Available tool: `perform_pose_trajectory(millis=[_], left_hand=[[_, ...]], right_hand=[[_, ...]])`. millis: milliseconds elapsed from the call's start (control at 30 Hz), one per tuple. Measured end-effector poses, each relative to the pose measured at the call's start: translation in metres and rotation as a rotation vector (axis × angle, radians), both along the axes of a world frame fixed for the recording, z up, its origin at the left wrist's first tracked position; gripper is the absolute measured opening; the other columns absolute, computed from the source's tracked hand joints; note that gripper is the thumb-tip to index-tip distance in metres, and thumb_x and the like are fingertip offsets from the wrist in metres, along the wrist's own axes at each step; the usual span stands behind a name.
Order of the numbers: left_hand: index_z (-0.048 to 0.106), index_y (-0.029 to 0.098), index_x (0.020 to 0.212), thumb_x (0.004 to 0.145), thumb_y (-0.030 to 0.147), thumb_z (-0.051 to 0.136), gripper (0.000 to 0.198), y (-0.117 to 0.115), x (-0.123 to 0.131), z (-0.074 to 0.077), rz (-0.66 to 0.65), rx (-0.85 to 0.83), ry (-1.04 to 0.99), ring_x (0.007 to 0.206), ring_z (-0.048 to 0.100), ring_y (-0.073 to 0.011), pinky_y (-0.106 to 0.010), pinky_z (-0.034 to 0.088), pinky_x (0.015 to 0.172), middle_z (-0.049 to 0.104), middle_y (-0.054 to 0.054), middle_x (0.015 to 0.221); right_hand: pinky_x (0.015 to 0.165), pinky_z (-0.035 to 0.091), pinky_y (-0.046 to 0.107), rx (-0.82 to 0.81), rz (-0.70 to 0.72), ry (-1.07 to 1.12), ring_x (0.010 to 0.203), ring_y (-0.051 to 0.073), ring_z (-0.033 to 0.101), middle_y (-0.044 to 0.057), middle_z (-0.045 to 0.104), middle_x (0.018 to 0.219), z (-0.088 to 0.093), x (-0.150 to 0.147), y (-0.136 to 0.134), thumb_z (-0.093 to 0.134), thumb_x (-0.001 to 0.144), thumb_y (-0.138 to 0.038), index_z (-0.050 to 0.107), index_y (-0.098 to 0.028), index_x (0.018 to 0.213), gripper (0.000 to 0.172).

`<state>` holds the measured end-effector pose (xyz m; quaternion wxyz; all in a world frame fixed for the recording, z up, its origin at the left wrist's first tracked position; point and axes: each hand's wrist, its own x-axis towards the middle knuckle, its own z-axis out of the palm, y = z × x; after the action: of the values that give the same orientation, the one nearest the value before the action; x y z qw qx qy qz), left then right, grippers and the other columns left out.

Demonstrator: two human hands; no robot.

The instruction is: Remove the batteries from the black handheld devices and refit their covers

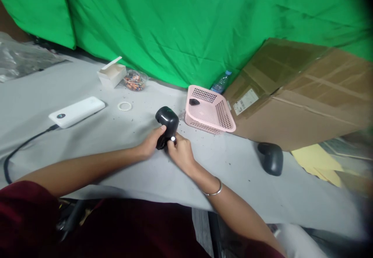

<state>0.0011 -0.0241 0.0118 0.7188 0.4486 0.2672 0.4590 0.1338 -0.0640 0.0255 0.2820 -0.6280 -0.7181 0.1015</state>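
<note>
Near the middle of the table, my left hand (152, 142) is closed around the left side of a black rounded device (169, 118), thumb lying along its edge. Small green lights and pale lettering show on its glossy top. My right hand (182, 151) presses curled fingers against the device's lower right side; a bright white spot glows at the thumb. Its fingertips are partly hidden behind the device. A silver bangle circles my right wrist. Off to the right, a dark grey curved object (272, 159) lies on the table.
A pink basket (190, 116) holding a small black piece stands beyond my hands, before a water bottle (221, 83) and large cardboard box (314, 110). Leftward lie a white power bank (78, 112) with cable, a bead bracelet (124, 106), an open white box (110, 77) and a clear tub (135, 81).
</note>
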Motion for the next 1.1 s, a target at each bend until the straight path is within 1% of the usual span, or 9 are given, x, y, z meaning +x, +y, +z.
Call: perform_pose_trajectory(millis=[133, 233, 400, 567, 767, 867, 967, 1033, 1100], left_hand=[[0.067, 0.007, 0.102, 0.077, 0.063, 0.045, 0.065, 0.007, -0.008, 0.024, 0.027, -0.167, -0.153, 0.093, 0.065, -0.0292, -0.039, 0.052, 0.082, 0.071, -0.014, 0.087], [0.067, 0.006, 0.089, 0.083, 0.063, 0.034, 0.066, 0.019, -0.019, 0.035, -0.009, -0.326, -0.173, 0.074, 0.067, -0.0250, -0.035, 0.054, 0.069, 0.069, -0.015, 0.074], [0.058, 0.013, 0.059, 0.082, 0.081, 0.015, 0.083, 0.027, -0.030, 0.043, -0.174, -0.486, -0.168, 0.037, 0.050, -0.0136, -0.028, 0.049, 0.048, 0.054, -0.007, 0.046], [0.050, 0.016, 0.049, 0.077, 0.084, 0.006, 0.086, 0.020, -0.032, 0.041, -0.463, -0.432, -0.275, 0.028, 0.038, -0.0099, -0.027, 0.049, 0.047, 0.041, -0.002, 0.035], [0.051, 0.016, 0.050, 0.080, 0.082, 0.015, 0.081, 0.023, -0.031, 0.030, -0.574, -0.391, -0.275, 0.029, 0.038, -0.0101, -0.027, 0.050, 0.050, 0.041, -0.002, 0.034], [0.048, 0.017, 0.049, 0.078, 0.083, 0.026, 0.076, 0.023, -0.029, 0.029, -0.542, -0.361, -0.225, 0.030, 0.038, -0.0098, -0.027, 0.050, 0.050, 0.040, 0.000, 0.035], [0.050, 0.017, 0.052, 0.068, 0.088, 0.035, 0.074, 0.019, -0.027, 0.032, -0.367, -0.239, -0.019, 0.034, 0.043, -0.0123, -0.029, 0.049, 0.049, 0.046, -0.001, 0.039], [0.058, 0.016, 0.060, 0.065, 0.085, 0.047, 0.070, 0.015, -0.027, 0.033, -0.168, 0.004, 0.260, 0.045, 0.052, -0.0156, -0.028, 0.047, 0.051, 0.054, -0.004, 0.049], [0.062, 0.016, 0.066, 0.064, 0.074, 0.062, 0.058, 0.012, -0.028, 0.032, 0.024, 0.390, 0.586, 0.055, 0.057, -0.0177, -0.027, 0.046, 0.056, 0.058, -0.004, 0.056]], right_hand=[[0.055, 0.025, 0.026, -0.041, -0.167, -0.134, 0.056, 0.016, 0.054, 0.003, 0.061, 0.063, 0.011, 0.007, 0.005, 0.039, 0.094, -0.040, 0.058, -0.019, 0.078, 0.033], [0.055, 0.020, 0.027, -0.082, -0.270, -0.318, 0.060, 0.019, 0.057, 0.006, 0.062, 0.064, 0.013, 0.014, 0.012, 0.040, 0.093, -0.054, 0.061, -0.019, 0.070, 0.047], [0.054, 0.021, 0.027, -0.132, -0.225, -0.379, 0.061, 0.021, 0.058, 0.008, 0.064, 0.066, 0.008, 0.021, 0.018, 0.042, 0.091, -0.062, 0.064, -0.020, 0.069, 0.052], [0.056, 0.030, 0.026, 0.102, -0.178, -0.143, 0.058, 0.015, 0.056, 0.002, 0.060, 0.062, 0.014, 0.024, 0.011, 0.041, 0.093, -0.059, 0.064, -0.018, 0.077, 0.049], [0.060, 0.043, 0.025, 0.404, 0.064, 0.218, 0.058, 0.010, 0.052, 0.002, 0.061, 0.083, 0.013, 0.021, 0.001, 0.047, 0.093, -0.044, 0.053, -0.016, 0.115, 0.036], [0.060, 0.045, 0.027, 0.428, 0.094, 0.237, 0.059, 0.010, 0.054, 0.003, 0.061, 0.089, 0.010, 0.019, 0.001, 0.049, 0.092, -0.040, 0.049, -0.017, 0.119, 0.036], [0.064, 0.048, 0.029, 0.395, 0.113, 0.309, 0.067, 0.012, 0.057, 0.005, 0.060, 0.096, 0.009, 0.020, 0.002, 0.049, 0.092, -0.043, 0.046, -0.019, 0.124, 0.040], [0.070, 0.052, 0.031, 0.325, 0.175, 0.428, 0.083, 0.016, 0.060, 0.009, 0.057, 0.110, 0.011, 0.020, 0.003, 0.049, 0.091, -0.048, 0.040, -0.020, 0.132, 0.050], [0.080, 0.053, 0.033, 0.229, 0.248, 0.544, 0.105, 0.020, 0.057, 0.012, 0.049, 0.127, 0.012, 0.019, 0.003, 0.052, 0.089, -0.052, 0.032, -0.024, 0.140, 0.062]])
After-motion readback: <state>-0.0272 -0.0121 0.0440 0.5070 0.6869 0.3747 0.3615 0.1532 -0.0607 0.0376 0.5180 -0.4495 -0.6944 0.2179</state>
